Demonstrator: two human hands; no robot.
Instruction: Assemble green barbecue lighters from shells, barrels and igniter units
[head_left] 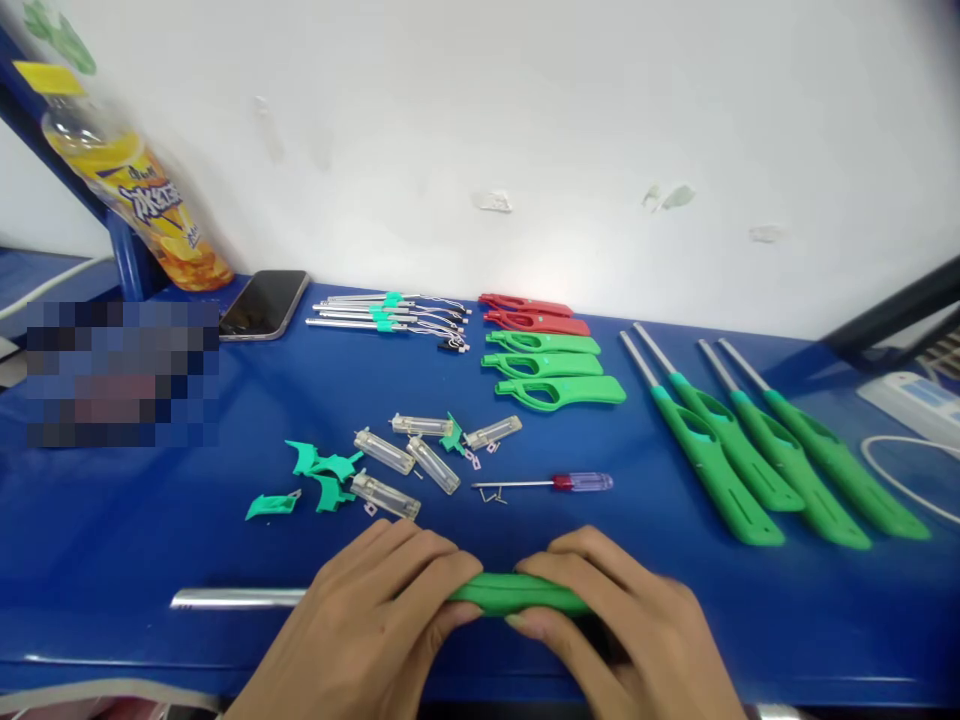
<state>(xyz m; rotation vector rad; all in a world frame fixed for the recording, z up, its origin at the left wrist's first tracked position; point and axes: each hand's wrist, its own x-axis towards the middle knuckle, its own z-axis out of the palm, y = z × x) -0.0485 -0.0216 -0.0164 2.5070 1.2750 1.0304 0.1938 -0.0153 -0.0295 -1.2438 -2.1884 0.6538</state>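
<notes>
Both hands grip one green lighter (499,593) at the table's front edge. My left hand (390,610) wraps round its left part, and a metal tube (236,598) sticks out to the left. My right hand (622,620) pinches the right part of the green body, thumb below and fingers above. Beyond the hands lie several clear fuel tanks (384,452), teal plastic pieces (330,492), small screws (491,495) and a screwdriver (581,483). The underside of the lighter is hidden.
Red casings (536,322) and green casings (559,390) lie near the wall, beside metal rods with wires (360,322). Lighters with tubes (720,480) lie at the right. A phone (266,303) and a bottle (142,190) stand back left; a white power strip (915,405) is far right.
</notes>
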